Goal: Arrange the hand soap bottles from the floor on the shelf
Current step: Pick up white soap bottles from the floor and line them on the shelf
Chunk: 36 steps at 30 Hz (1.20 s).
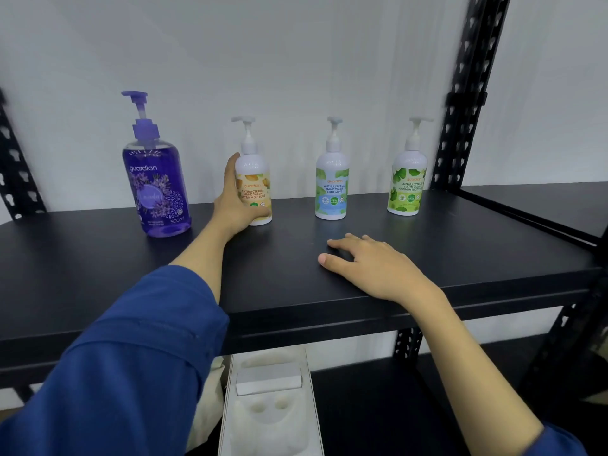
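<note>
Several hand soap bottles stand upright in a row along the back of the black shelf (pixel 460 245). A large purple bottle (pixel 156 185) is at the left. Beside it stands a white bottle with a yellow label (pixel 255 185), and my left hand (pixel 235 202) is wrapped around its left side and base. To the right are a white bottle with a blue-green label (pixel 332 189) and a white bottle with a green label (pixel 408 184). My right hand (pixel 368 261) lies flat on the shelf in front of the blue-green bottle, fingers apart, holding nothing.
Black perforated uprights (pixel 467 93) frame the shelf at the right, and another (pixel 16 172) at the left. A second black shelf continues to the right. Below the shelf, a white moulded packaging tray (pixel 269 406) holding a grey block rests on a lower level.
</note>
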Tool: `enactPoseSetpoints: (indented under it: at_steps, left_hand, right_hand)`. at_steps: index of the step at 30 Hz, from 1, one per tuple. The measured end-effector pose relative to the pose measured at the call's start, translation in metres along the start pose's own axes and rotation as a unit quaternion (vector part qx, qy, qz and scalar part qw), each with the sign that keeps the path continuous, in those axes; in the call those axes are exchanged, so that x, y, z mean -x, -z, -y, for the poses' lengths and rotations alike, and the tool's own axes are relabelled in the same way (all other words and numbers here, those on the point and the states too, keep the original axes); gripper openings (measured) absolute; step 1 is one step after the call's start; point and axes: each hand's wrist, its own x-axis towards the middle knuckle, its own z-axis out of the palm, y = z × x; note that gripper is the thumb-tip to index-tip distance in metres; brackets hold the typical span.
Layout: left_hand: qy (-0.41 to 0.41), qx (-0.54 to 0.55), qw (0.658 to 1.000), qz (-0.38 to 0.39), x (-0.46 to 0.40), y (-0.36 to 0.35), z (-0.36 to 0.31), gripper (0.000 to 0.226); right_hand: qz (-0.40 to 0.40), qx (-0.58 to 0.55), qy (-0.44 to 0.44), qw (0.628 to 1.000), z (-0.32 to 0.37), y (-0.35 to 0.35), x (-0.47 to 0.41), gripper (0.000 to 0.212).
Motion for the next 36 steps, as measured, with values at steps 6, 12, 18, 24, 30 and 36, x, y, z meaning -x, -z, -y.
enactPoseSetpoints:
  at_steps: [6,12,18,24,30,36]
  left_hand:
    - [0.005,0.013,1.0,0.021,-0.004,0.002,0.004,0.119]
    - [-0.006,0.029,0.999,0.042,-0.006,0.002,0.008,0.125]
    - [-0.006,0.03,0.998,0.051,-0.006,0.004,0.006,0.126]
    - [0.007,0.01,0.999,0.049,-0.006,0.003,0.003,0.126]
    - [0.056,-0.099,0.993,0.029,0.01,0.002,-0.02,0.114]
    - [0.076,-0.325,0.942,-0.001,0.066,0.0,-0.057,0.048]
  right_hand:
    - [-0.004,-0.007,-0.006,1.0,0.0,-0.001,0.0,0.058]
    - [-0.007,-0.01,-0.011,1.0,-0.001,-0.002,-0.003,0.058]
    - [-0.005,-0.014,-0.014,1.0,-0.001,-0.001,0.0,0.058]
    - [-0.011,-0.024,-0.012,1.0,-0.001,-0.001,-0.001,0.058]
    - [-0.086,-0.053,-0.034,0.994,-0.006,-0.003,0.002,0.042]
    - [-0.163,0.059,-0.07,0.982,0.001,0.002,0.032,0.029]
